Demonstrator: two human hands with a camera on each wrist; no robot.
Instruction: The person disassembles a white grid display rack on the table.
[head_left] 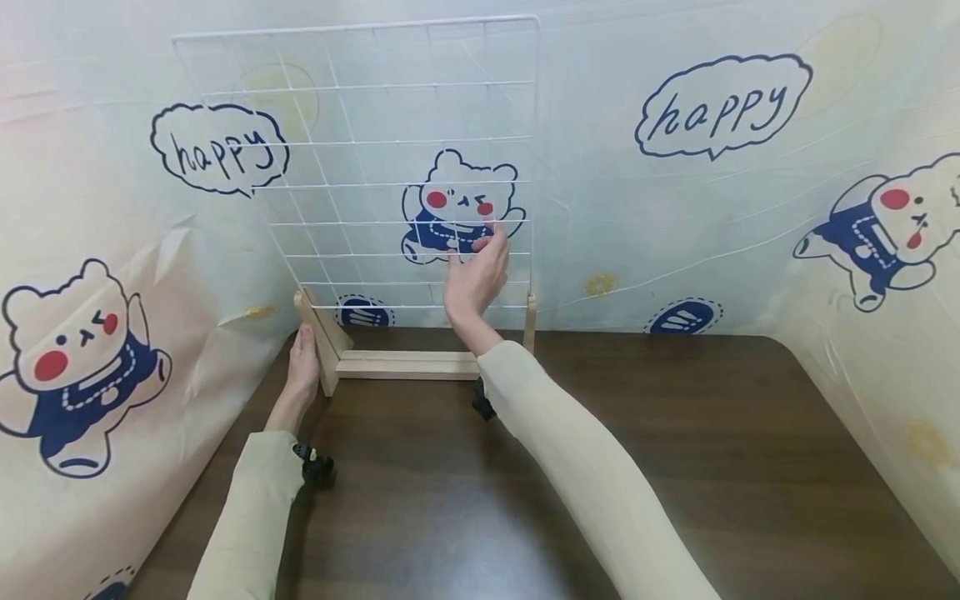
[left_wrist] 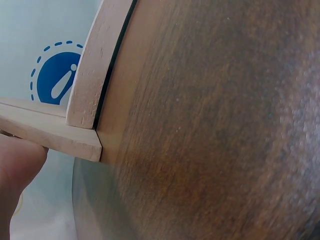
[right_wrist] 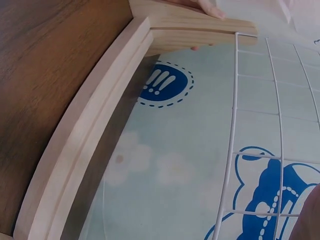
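A white wire grid panel (head_left: 360,183) stands nearly upright at the back of the table, between the two side pieces of a pale wooden stand (head_left: 408,365). My right hand (head_left: 476,279) holds the grid by its lower wires, right of its middle. My left hand (head_left: 302,367) grips the stand's left side piece (head_left: 322,346), with fingertips showing past its edge in the right wrist view. There, the grid's lower corner meets the upper end of that side piece (right_wrist: 205,25). A gap separates the bottom wire from the grooved crossbar (right_wrist: 85,130).
The dark wooden table (head_left: 637,467) stretches toward me and to the right. A pale cloth backdrop (head_left: 600,208) with printed bears and words surrounds it at the back and both sides. The stand's right side piece (head_left: 531,323) is partly hidden by my right arm.
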